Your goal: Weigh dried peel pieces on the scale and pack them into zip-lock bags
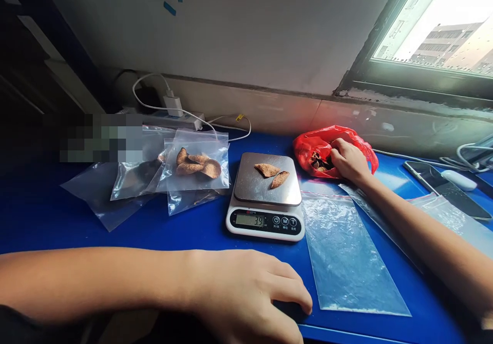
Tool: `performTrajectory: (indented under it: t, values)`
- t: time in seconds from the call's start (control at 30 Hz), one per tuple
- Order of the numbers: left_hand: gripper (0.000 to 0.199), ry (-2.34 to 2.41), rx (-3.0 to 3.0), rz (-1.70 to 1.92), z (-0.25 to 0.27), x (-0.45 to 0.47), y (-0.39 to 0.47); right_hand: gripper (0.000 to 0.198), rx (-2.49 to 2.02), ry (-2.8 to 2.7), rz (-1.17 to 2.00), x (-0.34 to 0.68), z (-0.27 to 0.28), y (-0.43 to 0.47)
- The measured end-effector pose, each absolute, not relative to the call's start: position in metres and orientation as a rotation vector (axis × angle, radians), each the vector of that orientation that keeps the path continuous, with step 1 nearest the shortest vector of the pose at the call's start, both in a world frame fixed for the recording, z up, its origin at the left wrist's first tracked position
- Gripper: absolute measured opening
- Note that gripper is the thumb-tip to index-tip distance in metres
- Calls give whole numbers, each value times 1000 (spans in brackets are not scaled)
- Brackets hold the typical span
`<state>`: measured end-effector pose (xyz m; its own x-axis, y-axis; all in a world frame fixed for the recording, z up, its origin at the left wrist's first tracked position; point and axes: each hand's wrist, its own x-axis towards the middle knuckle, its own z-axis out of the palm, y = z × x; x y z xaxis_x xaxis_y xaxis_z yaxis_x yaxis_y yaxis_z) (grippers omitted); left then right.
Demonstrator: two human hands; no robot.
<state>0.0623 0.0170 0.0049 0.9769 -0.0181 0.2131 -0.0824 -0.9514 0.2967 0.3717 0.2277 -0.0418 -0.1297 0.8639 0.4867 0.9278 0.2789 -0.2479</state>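
Left hand (246,287) foremost, right fingers (339,149) (tips unseen) inside red bag (305,151)

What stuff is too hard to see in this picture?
In the head view:
Right hand: fingertips hidden in the red bag.
Bag's deepest pieces: covered by the pieces on top.
Left hand: cut off by the bottom edge.
Scale: red print too small.
Left patch: blurred into squares.

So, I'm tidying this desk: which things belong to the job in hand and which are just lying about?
Seemingly in use:
digital scale
two brown pieces on it
red bag, right hand partly inside
clear plastic bags

Probably just lying about:
phone
white oval object
white charger
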Motion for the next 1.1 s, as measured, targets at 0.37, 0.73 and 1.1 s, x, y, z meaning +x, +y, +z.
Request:
performTrajectory:
  t: [0.37, 0.73, 1.1]
  values:
    - [19, -95, 2876, 157, 10, 66, 20, 12, -1406, -2177, -109, 377, -44, 233]
    - [32, 1003, 2888, 859, 44, 51, 69, 18, -1382, -2194, -138, 371, -44, 230]
    - [27, 1440, 2896, 30, 50, 73, 103, 17, -1403, -2218, -165, 372, -44, 232]
